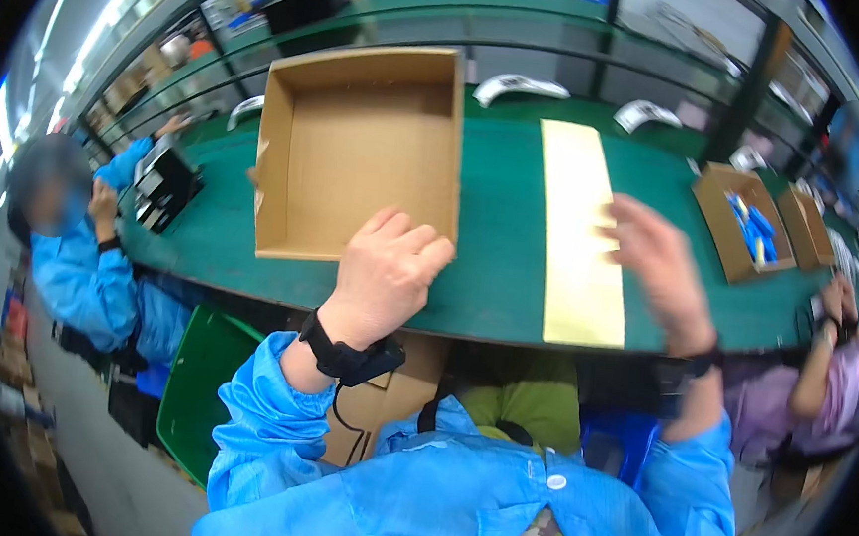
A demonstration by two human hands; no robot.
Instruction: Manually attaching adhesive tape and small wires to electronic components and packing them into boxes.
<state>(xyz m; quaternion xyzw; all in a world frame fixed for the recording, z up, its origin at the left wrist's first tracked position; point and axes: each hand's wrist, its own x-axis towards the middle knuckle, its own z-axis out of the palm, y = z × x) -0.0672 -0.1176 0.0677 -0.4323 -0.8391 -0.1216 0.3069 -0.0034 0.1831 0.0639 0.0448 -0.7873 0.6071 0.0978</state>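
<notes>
An open-topped brown cardboard box (368, 154) stands on the green workbench in front of me, its inside bare. At its near right corner, my left hand (389, 270) is closed over the near wall with curled fingers. Right of the box lies a long pale yellow sheet (582, 249), flat, reaching to the bench's front edge. My right hand (658, 269) is at the sheet's right side, smeared by motion. Its fingers are too blurred to show whether they touch the sheet or hold anything.
White curved parts (520, 88) lie along the back of the green workbench (497, 223). At right, a small carton (741, 222) holds blue and pale pieces. A black device (164, 188) stands at left. People sit on both sides. A green bin (204, 382) is below, at left.
</notes>
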